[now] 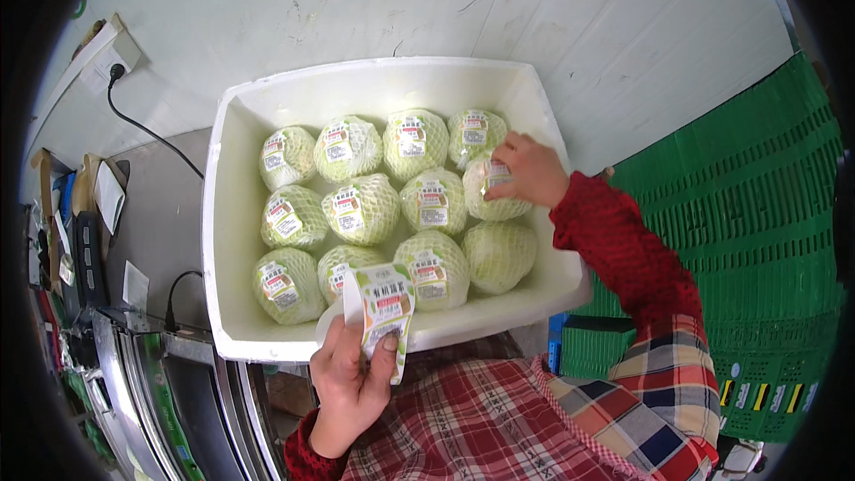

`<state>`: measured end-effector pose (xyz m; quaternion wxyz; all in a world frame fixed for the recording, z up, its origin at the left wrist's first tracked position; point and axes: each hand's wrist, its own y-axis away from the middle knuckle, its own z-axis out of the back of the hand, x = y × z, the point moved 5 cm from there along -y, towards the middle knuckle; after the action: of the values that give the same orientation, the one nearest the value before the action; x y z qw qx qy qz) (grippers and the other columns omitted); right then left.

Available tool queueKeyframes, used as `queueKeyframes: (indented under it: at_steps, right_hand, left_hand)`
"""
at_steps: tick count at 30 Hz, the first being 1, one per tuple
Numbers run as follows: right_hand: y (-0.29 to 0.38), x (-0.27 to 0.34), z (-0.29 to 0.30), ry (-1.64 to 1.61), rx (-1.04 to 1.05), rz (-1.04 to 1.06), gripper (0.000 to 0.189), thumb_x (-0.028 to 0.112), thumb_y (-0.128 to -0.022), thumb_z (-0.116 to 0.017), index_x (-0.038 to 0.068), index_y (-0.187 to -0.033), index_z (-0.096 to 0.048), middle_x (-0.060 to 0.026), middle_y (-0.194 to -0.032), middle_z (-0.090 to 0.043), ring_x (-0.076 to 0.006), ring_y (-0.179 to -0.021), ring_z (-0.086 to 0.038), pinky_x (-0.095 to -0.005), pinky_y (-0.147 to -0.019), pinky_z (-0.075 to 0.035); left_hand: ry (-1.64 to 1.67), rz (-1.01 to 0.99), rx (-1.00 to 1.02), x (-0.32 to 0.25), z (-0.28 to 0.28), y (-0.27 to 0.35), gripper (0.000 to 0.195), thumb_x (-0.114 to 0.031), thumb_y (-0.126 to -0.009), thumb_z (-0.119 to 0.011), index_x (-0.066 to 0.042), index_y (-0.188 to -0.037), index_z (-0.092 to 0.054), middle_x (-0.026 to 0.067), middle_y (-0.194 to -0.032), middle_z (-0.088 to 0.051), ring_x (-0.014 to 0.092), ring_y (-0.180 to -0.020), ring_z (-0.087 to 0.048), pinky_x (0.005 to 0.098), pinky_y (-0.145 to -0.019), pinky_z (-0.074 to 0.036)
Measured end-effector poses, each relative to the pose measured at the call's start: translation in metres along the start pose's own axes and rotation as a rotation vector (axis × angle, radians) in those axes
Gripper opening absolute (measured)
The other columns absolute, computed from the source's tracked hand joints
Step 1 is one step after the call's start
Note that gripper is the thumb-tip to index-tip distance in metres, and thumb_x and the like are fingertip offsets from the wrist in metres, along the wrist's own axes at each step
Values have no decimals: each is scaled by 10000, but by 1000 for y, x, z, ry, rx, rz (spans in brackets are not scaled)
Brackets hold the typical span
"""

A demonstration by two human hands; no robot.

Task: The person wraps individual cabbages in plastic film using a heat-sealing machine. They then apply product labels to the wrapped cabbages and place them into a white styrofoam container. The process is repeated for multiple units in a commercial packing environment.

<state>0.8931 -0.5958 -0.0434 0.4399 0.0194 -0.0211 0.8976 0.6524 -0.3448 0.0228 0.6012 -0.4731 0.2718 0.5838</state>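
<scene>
A white foam box (394, 351) holds several rows of round pale green vegetables in mesh sleeves, most with a printed label on top. My left hand (354, 374) grips a strip of printed labels (389, 300) over the box's near edge. My right hand (531, 170) rests on a labelled vegetable (493, 204) in the middle row at the right, its fingers spread at the label. Nearest the box's right front corner, a round vegetable (499, 257) shows no label. Beside it lies a labelled one (433, 270).
Green plastic crates (721, 214) stand at the right. A pale wall (434, 7) rises behind the box. To the left are a wall socket (115, 61) with a black cable (157, 133), a grey surface (163, 214) and a metal-edged machine (194, 401).
</scene>
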Motion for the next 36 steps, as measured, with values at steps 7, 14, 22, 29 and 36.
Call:
queueKeyframes:
  at_steps: [7,14,22,29,36]
  right_hand:
    - [26,161,79,-1161,132,437,362,225,-762,-769,42,-1042,-630,-95,-848,-630,-203,-765,-613,-313,-698,-497]
    - [57,173,81,-1002,43,418,190,126,-808,-715,51,-968,-646,-65,-809,-663,-111,-697,-620,-256,-624,-502]
    - [49,34,12,-872,558,-247,403,279,-739,-803,44,-975,-576,-58,-787,-620,-119,-618,-565,-286,-539,-462]
    - [61,67,-1,45,350,-24,580,348,-610,-835,31,-997,-543,-163,-924,-645,-360,-824,-634,-440,-681,-493]
    - [26,109,15,-540,521,119,520,275,-674,-836,24,-1050,-579,-74,-839,-626,-210,-742,-624,-348,-637,-491]
  left_hand:
    - [-104,-120,73,2,-4,2,119,-19,-778,-682,-7,-890,-643,136,-845,-617,251,-583,-571,344,-518,-463]
    - [114,-46,197,-10,-14,6,237,-44,-728,-768,-7,-938,-664,114,-798,-627,237,-588,-591,323,-534,-468]
    - [397,324,75,17,2,37,168,-4,-830,-697,37,-988,-657,70,-881,-695,94,-761,-628,247,-674,-507]
    - [308,169,125,12,13,40,228,-12,-809,-715,16,-1028,-659,100,-922,-673,120,-762,-635,239,-665,-494]
    - [166,67,162,12,29,40,274,-7,-767,-722,-23,-1034,-663,107,-937,-652,220,-711,-644,295,-614,-497]
